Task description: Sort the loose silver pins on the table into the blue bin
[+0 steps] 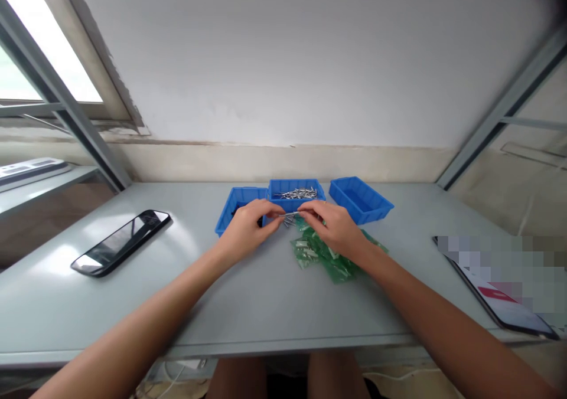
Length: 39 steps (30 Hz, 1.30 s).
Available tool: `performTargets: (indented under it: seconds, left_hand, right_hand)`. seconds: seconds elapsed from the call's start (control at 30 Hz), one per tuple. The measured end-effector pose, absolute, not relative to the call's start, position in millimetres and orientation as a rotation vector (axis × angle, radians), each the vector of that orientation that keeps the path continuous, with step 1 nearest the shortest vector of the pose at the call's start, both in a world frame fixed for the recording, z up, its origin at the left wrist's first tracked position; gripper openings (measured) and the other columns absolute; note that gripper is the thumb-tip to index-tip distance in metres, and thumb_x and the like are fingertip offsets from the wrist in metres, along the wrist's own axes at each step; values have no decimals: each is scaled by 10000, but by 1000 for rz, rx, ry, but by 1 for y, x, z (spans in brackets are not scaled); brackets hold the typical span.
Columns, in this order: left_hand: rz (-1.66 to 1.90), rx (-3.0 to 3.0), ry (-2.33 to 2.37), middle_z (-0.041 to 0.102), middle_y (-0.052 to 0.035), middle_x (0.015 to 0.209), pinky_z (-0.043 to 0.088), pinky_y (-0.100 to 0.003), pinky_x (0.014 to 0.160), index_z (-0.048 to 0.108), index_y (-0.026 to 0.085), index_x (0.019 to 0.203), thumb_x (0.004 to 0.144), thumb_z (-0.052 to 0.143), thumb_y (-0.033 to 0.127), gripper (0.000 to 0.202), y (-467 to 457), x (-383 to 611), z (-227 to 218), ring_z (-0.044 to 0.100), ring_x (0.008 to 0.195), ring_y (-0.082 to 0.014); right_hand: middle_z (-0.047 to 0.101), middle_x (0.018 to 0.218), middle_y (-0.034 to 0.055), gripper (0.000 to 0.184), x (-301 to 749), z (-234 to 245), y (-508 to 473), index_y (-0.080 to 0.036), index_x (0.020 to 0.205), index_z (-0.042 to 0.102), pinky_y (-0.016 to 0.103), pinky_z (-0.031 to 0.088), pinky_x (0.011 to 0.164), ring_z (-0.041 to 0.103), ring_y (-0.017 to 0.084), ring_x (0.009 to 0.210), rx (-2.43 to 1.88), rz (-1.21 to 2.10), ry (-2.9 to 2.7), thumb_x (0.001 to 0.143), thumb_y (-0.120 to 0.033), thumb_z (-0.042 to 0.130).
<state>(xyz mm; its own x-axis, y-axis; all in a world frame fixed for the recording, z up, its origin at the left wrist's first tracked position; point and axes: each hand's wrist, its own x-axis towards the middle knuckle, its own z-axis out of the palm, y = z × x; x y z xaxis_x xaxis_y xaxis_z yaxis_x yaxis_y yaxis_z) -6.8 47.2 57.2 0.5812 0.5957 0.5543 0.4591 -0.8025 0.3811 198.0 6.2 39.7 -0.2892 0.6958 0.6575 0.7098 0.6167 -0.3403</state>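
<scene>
A thin silvery metal piece (290,214) spans the gap between my fingertips; its exact kind is too small to tell. My left hand (252,225) pinches its left end, and my right hand (334,225) pinches the right end. Just beyond my hands, the middle blue bin (295,203) holds many slim metal pieces (301,193). A few similar loose pieces (289,222) lie on the table under my fingers. Partly behind my left hand is the left blue bin (224,213) with dark contents. Green plastic bags (339,266) with small pale pieces inside lie below my right hand.
A third blue bin (361,201) stands at the back right of the grey table (248,310). A black phone-like device (121,244) lies at the left, and a tablet (500,298) at the right edge. Metal frame posts (95,127) rise at the left near the wall.
</scene>
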Motion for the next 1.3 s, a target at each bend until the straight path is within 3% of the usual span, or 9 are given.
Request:
performTargets:
  seconds: [0.33, 0.7, 1.03, 1.3]
  left_hand:
    - [1021, 2700, 922, 638, -23, 805, 439, -303, 756, 631, 180, 882, 894, 490, 284, 176, 52, -8, 54, 560, 782, -153]
    - [828, 2815, 704, 661, -35, 913, 460, -307, 790, 632, 189, 929, 890, 477, 238, 167, 48, -7, 52, 576, 855, -165]
    - [1084, 2701, 813, 614, -38, 813, 448, -305, 751, 616, 174, 888, 885, 486, 265, 159, 46, -8, 58, 553, 790, -158]
    - [1059, 2724, 793, 621, -23, 815, 449, -282, 760, 621, 179, 872, 883, 494, 251, 146, 42, -7, 58, 554, 799, -147]
  right_hand:
    - [641, 767, 7, 159, 198, 39, 6, -198, 962, 587, 249, 428, 675, 587, 142, 736, -1162, -14, -2050, 897, -298, 482]
    - [674, 863, 34, 203, 194, 40, -1, -202, 995, 604, 271, 459, 725, 605, 143, 780, -956, -194, -2051, 916, -263, 428]
    - [674, 862, 26, 189, 199, 38, 8, -202, 957, 612, 278, 441, 721, 602, 161, 797, -1171, -36, -2135, 912, -267, 440]
    - [680, 917, 38, 186, 193, 37, 4, -194, 981, 609, 282, 448, 741, 618, 164, 826, -1195, 53, -2273, 906, -241, 445]
